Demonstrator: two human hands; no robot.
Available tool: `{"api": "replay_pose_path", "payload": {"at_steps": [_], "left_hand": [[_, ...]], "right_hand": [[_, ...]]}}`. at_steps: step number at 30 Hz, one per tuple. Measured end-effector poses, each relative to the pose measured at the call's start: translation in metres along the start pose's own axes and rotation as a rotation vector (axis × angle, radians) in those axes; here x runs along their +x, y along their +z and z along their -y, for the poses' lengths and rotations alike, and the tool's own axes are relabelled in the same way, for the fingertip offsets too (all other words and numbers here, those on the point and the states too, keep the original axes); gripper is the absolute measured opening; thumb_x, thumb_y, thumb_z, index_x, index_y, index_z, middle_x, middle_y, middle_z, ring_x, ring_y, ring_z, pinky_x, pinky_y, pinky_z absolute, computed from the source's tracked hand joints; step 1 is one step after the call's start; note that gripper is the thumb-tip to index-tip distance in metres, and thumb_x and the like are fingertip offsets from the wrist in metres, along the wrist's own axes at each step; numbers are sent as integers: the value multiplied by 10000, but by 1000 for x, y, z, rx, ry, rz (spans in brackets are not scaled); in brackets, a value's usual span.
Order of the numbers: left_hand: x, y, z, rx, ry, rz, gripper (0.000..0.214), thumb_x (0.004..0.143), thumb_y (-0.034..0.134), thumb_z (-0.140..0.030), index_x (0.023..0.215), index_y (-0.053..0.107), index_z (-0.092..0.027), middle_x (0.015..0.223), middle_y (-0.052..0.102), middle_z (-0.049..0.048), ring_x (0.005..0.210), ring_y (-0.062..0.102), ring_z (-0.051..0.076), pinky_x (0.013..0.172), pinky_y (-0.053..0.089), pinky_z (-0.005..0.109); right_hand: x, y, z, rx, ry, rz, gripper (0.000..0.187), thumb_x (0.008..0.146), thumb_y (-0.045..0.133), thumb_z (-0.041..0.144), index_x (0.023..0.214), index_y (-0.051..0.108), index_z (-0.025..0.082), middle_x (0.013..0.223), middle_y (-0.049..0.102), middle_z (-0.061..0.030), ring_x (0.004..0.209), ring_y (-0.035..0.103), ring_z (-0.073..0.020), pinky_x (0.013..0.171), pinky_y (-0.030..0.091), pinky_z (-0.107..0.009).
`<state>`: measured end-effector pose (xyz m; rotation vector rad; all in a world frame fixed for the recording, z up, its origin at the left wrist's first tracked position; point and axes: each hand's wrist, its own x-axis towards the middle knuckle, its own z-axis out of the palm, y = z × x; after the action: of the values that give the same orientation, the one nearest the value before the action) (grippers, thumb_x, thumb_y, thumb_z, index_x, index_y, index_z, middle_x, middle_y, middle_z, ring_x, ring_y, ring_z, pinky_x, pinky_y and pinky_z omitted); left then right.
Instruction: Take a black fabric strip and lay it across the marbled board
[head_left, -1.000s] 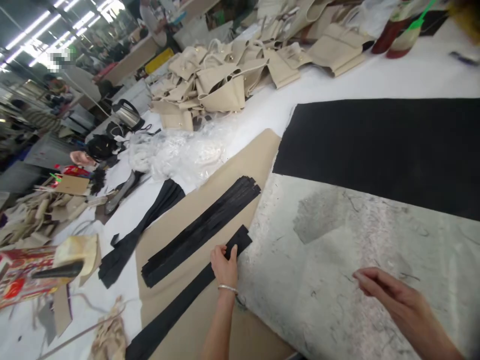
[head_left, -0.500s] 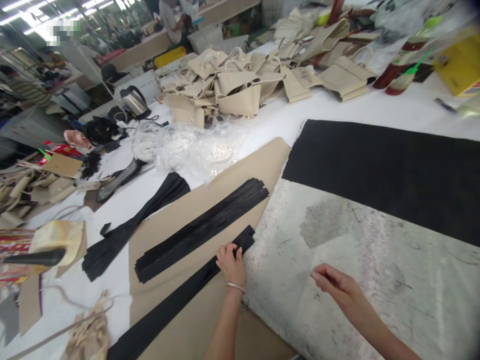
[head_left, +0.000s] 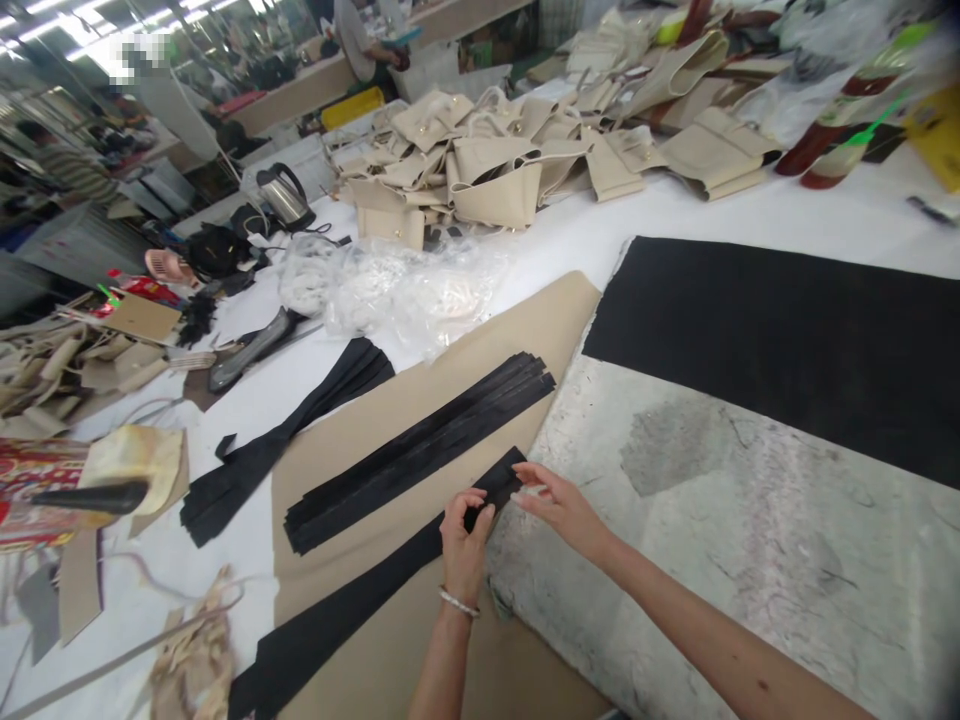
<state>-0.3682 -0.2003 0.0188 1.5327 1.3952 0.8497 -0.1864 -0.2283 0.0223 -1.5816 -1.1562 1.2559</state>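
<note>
A stack of long black strips (head_left: 375, 590) runs diagonally over a tan sheet (head_left: 555, 320). My left hand (head_left: 465, 530), with a bracelet at the wrist, is closed around the stack near its upper end. At the tip of that end, the fingers of my right hand (head_left: 544, 495) touch the strips, thumb and forefinger a little apart. Above lies a second bundle of black strips (head_left: 420, 450), fanned slightly. A third black bundle (head_left: 285, 430) rests further left, partly on the white table. To the right is a grey, scuffed board (head_left: 697, 560) with a wide black sheet (head_left: 780, 350) across its far part.
Crumpled clear plastic (head_left: 405, 290) lies beyond the tan sheet. Behind it is a heap of beige bag pieces (head_left: 495, 180). A metal kettle (head_left: 285, 197) stands at the back left, and bottles with reddish liquid (head_left: 814, 140) at the back right. Another person (head_left: 364, 45) sits far behind.
My right hand has moved left from above the grey board to the end of the black strips. My left hand stays on the stack, its upper end slightly raised. The view has shifted a little.
</note>
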Motion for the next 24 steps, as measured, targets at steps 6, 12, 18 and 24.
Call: {"api": "replay_pose_path", "payload": {"at_steps": [6, 12, 18, 24], "left_hand": [[-3, -14, -9, -197, -89, 126, 197, 769, 614, -338, 878, 529, -197, 964, 638, 67, 953, 586, 205, 887, 447, 372], [16, -20, -31, -24, -53, 323, 286, 765, 600, -397, 974, 649, -208, 878, 676, 60, 854, 601, 210, 834, 466, 362], [25, -23, -46, -46, -61, 449, 249, 755, 599, -397, 666, 648, -169, 646, 606, 4, 652, 516, 154, 659, 406, 282], [19, -31, -56, -221, -159, 506, 262, 738, 636, -389, 678, 618, -135, 592, 520, -28, 577, 414, 102, 589, 325, 242]], "right_hand": [[6, 17, 10, 9, -33, 8, 311, 800, 572, 445, 718, 496, 155, 617, 464, 26, 590, 407, -97, 554, 291, -217], [1, 11, 17, 20, -59, 58, 278, 804, 566, 422, 745, 507, 157, 635, 463, 26, 602, 403, -95, 566, 289, -212], [-4, 5, 23, 27, -77, 49, 306, 821, 543, 451, 773, 528, 150, 651, 450, 23, 622, 397, -93, 581, 288, -209], [-10, 8, 37, 26, -91, 42, 318, 805, 560, 448, 733, 518, 142, 627, 447, 20, 596, 380, -88, 560, 276, -208]]}}
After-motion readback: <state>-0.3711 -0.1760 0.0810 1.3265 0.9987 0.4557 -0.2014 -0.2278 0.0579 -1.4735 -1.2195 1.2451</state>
